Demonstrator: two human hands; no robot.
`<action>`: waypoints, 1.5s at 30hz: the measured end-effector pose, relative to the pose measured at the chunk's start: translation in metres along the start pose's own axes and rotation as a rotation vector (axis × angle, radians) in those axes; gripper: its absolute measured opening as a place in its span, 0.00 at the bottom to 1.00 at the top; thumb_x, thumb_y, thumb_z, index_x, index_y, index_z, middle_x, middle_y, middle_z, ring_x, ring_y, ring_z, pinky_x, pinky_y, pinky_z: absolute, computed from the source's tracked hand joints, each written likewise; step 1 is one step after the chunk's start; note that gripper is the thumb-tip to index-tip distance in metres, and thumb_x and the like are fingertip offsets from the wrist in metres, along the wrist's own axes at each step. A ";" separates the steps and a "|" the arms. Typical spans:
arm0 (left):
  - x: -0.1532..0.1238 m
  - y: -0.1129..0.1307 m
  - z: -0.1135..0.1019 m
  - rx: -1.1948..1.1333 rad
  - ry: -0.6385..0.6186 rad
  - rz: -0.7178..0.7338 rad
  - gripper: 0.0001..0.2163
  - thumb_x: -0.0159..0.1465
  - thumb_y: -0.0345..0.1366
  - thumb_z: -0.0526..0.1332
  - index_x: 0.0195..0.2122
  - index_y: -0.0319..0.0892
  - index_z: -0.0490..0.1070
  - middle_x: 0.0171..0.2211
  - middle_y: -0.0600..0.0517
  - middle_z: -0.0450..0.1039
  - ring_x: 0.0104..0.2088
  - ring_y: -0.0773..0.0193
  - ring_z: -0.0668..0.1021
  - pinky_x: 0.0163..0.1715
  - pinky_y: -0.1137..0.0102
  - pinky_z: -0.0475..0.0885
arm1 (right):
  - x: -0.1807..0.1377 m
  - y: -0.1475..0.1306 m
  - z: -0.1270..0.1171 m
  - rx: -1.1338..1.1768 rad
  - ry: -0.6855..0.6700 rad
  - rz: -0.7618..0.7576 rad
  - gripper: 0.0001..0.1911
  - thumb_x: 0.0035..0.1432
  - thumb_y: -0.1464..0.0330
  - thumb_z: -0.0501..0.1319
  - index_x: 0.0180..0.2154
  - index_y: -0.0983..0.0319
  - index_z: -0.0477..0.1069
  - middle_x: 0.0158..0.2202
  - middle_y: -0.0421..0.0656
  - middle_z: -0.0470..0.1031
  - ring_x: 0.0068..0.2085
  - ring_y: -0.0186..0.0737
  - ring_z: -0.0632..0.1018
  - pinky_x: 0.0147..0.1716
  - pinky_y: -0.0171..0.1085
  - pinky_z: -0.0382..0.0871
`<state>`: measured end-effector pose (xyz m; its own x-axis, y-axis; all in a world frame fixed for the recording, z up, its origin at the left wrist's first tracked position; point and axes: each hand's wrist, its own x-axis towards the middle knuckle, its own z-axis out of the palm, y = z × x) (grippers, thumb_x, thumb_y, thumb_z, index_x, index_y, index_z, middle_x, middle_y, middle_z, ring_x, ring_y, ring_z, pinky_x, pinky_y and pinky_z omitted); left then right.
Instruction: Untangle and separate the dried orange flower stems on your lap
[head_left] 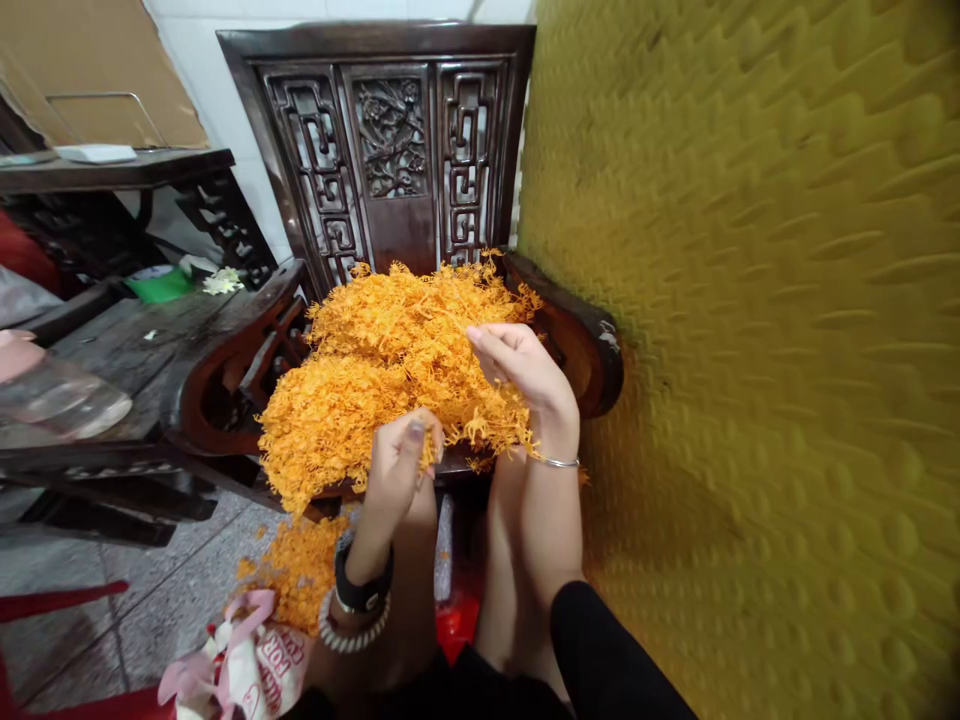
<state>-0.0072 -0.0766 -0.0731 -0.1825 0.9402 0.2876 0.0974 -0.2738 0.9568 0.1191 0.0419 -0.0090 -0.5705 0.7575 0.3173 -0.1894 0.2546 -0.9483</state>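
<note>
A big heap of orange frilly pieces [375, 370] lies on the seat of a dark carved wooden chair [390, 130]. My left hand [397, 465] is at the heap's near edge, thumb and fingers pinched on a few orange pieces. Higher and to the right, my right hand [521, 365] has its fingers curled into the heap, gripping a clump of the same orange pieces. A black watch and a bead bracelet sit on my left wrist; a thin bangle is on my right.
A yellow textured surface [750, 350] fills the right side, close to my right arm. More orange pieces [300, 565] lie on the tiled floor below the seat, beside a pink-and-white bag [247, 660]. A dark low table [112, 340] with a green item stands left.
</note>
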 end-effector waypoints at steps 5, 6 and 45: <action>0.015 0.014 0.007 0.525 0.010 0.114 0.17 0.57 0.50 0.57 0.22 0.41 0.62 0.19 0.56 0.61 0.22 0.69 0.64 0.26 0.71 0.58 | 0.001 0.001 0.012 0.002 0.017 -0.012 0.23 0.55 0.60 0.58 0.14 0.62 0.55 0.11 0.31 0.51 0.14 0.22 0.52 0.13 0.29 0.42; 0.014 0.013 0.011 0.528 -0.011 0.113 0.17 0.60 0.48 0.54 0.21 0.41 0.61 0.18 0.56 0.59 0.21 0.69 0.63 0.26 0.71 0.57 | 0.003 0.002 0.012 0.024 0.040 -0.020 0.23 0.55 0.60 0.58 0.14 0.62 0.55 0.11 0.31 0.50 0.14 0.22 0.52 0.12 0.29 0.42; 0.011 -0.097 -0.155 0.681 0.927 -0.072 0.16 0.66 0.41 0.44 0.36 0.40 0.68 0.40 0.45 0.65 0.43 0.62 0.70 0.47 0.68 0.63 | 0.023 -0.003 0.032 0.312 0.407 -0.221 0.19 0.52 0.65 0.58 0.14 0.59 0.57 0.08 0.33 0.48 0.11 0.27 0.50 0.14 0.37 0.39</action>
<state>-0.1700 -0.0711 -0.1563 -0.8308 0.3614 0.4233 0.5140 0.2063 0.8326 0.0809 0.0396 0.0013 -0.1475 0.8931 0.4251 -0.5320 0.2906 -0.7953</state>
